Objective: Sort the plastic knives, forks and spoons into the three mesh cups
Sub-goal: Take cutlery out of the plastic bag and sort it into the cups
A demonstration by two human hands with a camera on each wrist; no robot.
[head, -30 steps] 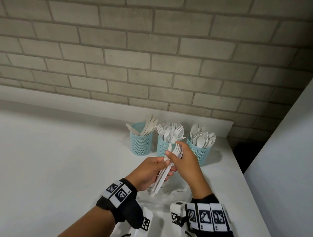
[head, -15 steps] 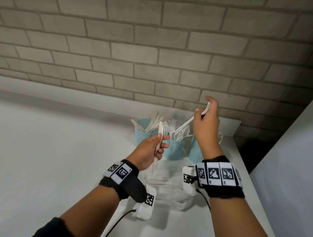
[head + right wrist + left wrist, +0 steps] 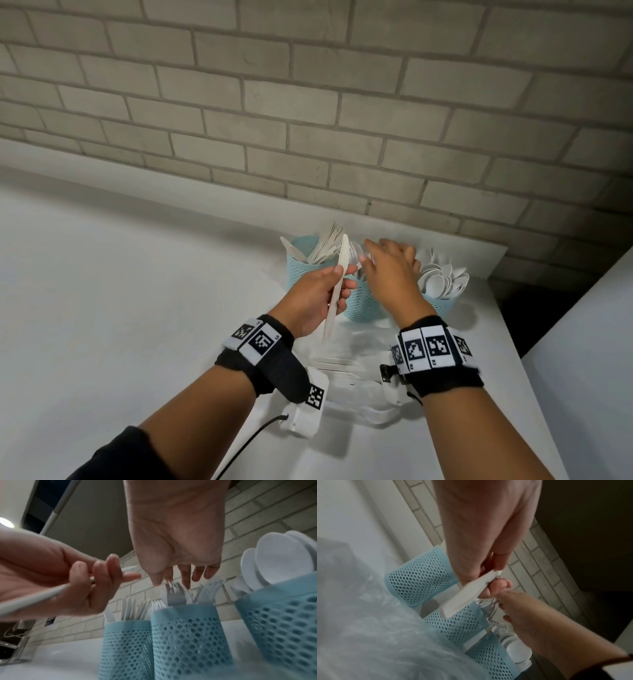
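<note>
Three light-blue mesh cups stand in a row by the brick wall: the left cup (image 3: 301, 274) has knives, the middle cup (image 3: 363, 305) forks (image 3: 175, 595), the right cup (image 3: 442, 305) spoons (image 3: 283, 558). My left hand (image 3: 334, 287) grips a white plastic knife (image 3: 342, 260) by its handle, blade up, in front of the left and middle cups. My right hand (image 3: 387, 263) hovers just above the fork cup (image 3: 185, 635), fingers spread and pointing down, holding nothing.
A crumpled clear plastic bag (image 3: 352, 373) with a few white utensils lies on the white counter just in front of the cups. The counter's right edge (image 3: 507, 342) is close to the spoon cup. A white ledge and brick wall rise behind the cups.
My right hand, raised with forks pinched half a second ago, has come down over the middle cup and now holds nothing. The left hand still holds the knife.
</note>
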